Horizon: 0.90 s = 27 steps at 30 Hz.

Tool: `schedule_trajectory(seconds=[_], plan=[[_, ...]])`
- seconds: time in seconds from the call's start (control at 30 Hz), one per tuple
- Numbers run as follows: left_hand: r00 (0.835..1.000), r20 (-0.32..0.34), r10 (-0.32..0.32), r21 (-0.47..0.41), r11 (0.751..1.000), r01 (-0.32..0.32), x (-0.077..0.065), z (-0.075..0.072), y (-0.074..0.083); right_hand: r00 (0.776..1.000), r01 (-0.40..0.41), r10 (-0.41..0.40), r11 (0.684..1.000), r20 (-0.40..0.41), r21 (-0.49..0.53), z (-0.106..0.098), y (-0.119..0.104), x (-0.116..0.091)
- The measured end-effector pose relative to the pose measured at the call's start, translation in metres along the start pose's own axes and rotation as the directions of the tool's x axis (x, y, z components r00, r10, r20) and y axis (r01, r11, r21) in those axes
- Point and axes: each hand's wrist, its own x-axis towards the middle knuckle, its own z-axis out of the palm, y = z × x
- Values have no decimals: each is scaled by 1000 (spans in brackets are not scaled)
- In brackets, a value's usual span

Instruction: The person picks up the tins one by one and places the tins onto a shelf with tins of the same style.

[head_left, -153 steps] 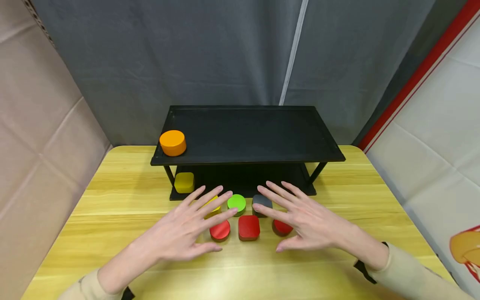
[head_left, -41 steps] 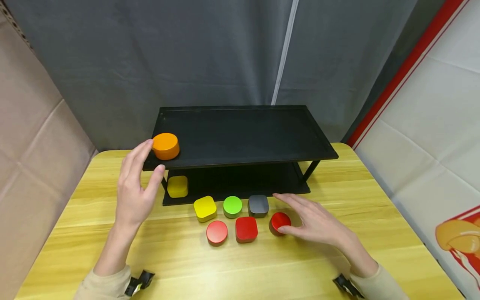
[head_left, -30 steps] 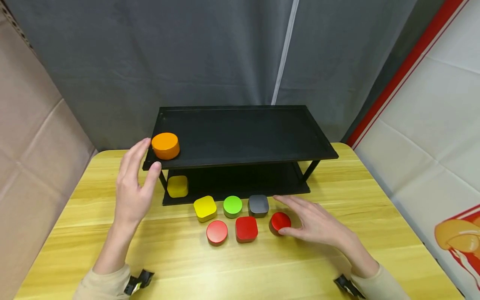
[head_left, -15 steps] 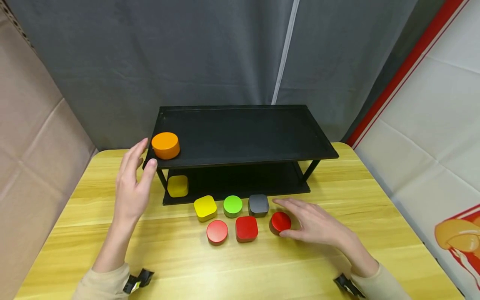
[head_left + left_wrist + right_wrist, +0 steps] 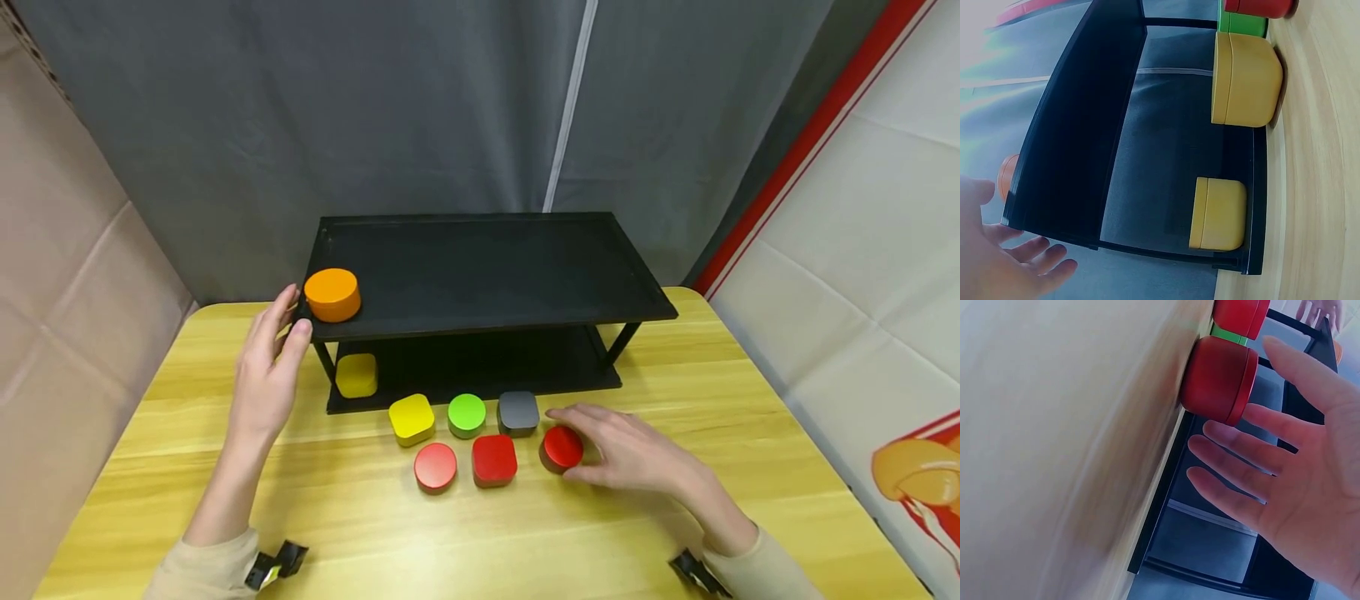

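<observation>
My right hand (image 5: 637, 450) is beside a round red tin (image 5: 562, 448), thumb on the near side and fingers on the far side. In the right wrist view its fingers are loosely bent, with a gap between the thumb and the tin. My left hand (image 5: 262, 375) is at the left end of a black two-tier rack (image 5: 480, 275), close to a round orange tin (image 5: 332, 295) on the upper tier. Its fingers are loosely bent near the rack's corner; whether they touch it I cannot tell. A square yellow tin (image 5: 356, 375) stands on the lower tier.
In front of the rack, on the wooden table (image 5: 450, 550), stand a square yellow tin (image 5: 412, 419), a round green tin (image 5: 467, 415), a square dark grey tin (image 5: 517, 413), a round light-red tin (image 5: 435, 467) and a square red tin (image 5: 493, 460). A grey curtain (image 5: 420, 108) hangs behind.
From above the tins, the hands have moved apart, left to the rack's left end, right to the round red tin. Lately the right fingers have drawn slightly nearer the tin; the tins stand unmoved.
</observation>
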Motion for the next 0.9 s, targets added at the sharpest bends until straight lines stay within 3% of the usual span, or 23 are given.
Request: schedule_trajectory(seconds=[0.9], plan=[[990, 96, -105, 58, 993, 100, 0, -5, -6, 997, -27, 26, 999, 69, 21, 3, -2, 4]])
